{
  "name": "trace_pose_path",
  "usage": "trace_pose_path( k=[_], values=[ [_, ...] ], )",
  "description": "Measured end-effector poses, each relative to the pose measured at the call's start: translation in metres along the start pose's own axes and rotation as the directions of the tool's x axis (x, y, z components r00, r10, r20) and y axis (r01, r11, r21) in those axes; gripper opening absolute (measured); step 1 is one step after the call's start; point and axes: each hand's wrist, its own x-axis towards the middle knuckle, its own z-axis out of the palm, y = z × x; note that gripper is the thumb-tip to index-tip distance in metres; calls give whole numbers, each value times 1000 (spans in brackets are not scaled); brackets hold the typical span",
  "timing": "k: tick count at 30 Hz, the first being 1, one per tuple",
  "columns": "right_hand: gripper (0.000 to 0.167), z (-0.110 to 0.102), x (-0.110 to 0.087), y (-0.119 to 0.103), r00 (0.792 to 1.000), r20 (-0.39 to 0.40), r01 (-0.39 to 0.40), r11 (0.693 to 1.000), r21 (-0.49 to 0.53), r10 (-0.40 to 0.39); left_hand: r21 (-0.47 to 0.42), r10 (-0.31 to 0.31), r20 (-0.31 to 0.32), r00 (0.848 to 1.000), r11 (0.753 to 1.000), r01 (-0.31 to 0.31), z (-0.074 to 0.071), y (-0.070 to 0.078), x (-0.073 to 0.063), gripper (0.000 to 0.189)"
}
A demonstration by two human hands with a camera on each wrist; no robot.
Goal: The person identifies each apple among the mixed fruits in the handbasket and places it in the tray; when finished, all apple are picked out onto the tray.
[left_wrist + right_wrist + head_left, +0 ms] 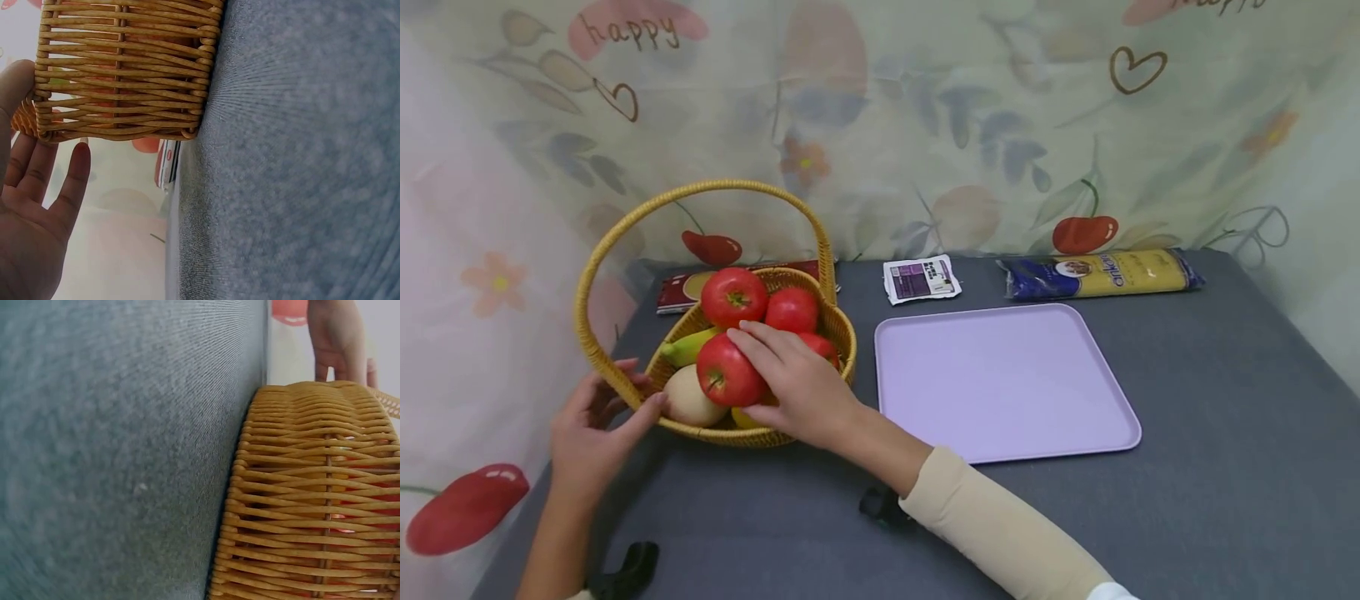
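Note:
A yellow wicker basket with a tall arched handle stands on the left of the table, full of fruit. My left hand holds its left side where the handle meets the rim, thumb in front and fingers behind. With fingers over the top and the thumb lower down, my right hand grips a red apple at the front of the pile. Beside that apple lie a pale round fruit and a banana. More red apples sit behind. A yellow fruit is partly hidden under the right hand.
A flat lilac tray lies right of the basket. Behind it are a small white-and-purple packet and a long blue-and-yellow pasta bag. A red package shows behind the basket. A printed curtain hangs along the table's back.

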Motion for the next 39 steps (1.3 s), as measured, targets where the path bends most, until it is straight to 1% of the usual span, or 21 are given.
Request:
trace_pose_path(
  k=[2,5,7,9,11,13,16,18,24,27,29,33,39],
  values=[
    [83,0,-1,0,999,6,-34,999,19,34,3,-3,1,1000,1000,3,0,0,0,52],
    [84,0,-2,1,999,4,-53,997,61,53,13,-7,4,1000,1000,7,-1,0,-1,52],
    [84,0,-2,2,998,-10,-63,992,107,65,20,-11,2,1000,1000,11,-1,0,-1,51],
    [84,-2,-2,3,996,-26,-83,982,172,89,28,-16,2,1000,999,16,-2,0,-2,51],
    [84,-4,-3,3,991,-44,-112,961,251,127,34,-19,0,1000,999,19,-1,-1,-2,51],
    [84,-8,-5,3,984,-54,-142,934,327,169,37,-21,0,1000,999,21,-1,-1,-2,51],
    [83,-13,-8,5,974,-64,-174,900,399,217,42,-18,0,1000,999,18,-1,-1,-3,51],
    [82,-16,-10,8,969,-68,-188,889,417,237,38,-13,-1,1000,999,13,-2,-2,-3,51],
    [82,-25,-19,18,959,-77,-215,874,436,274,18,1,1,1000,1000,-1,-2,-2,-2,51],
    [81,-30,-22,22,951,-83,-232,865,445,298,22,0,4,1000,1000,-1,-2,-2,-2,50],
    [81,-33,-25,24,941,-86,-256,854,453,328,28,-3,3,1000,1000,3,-2,-3,-2,50],
    [80,-38,-28,31,914,-97,-307,828,468,394,25,-8,3,1000,1000,8,-2,-2,-2,50],
    [79,-47,-30,44,875,-99,-380,799,465,474,16,-12,6,1000,1000,11,-2,0,-2,51]
  ],
)
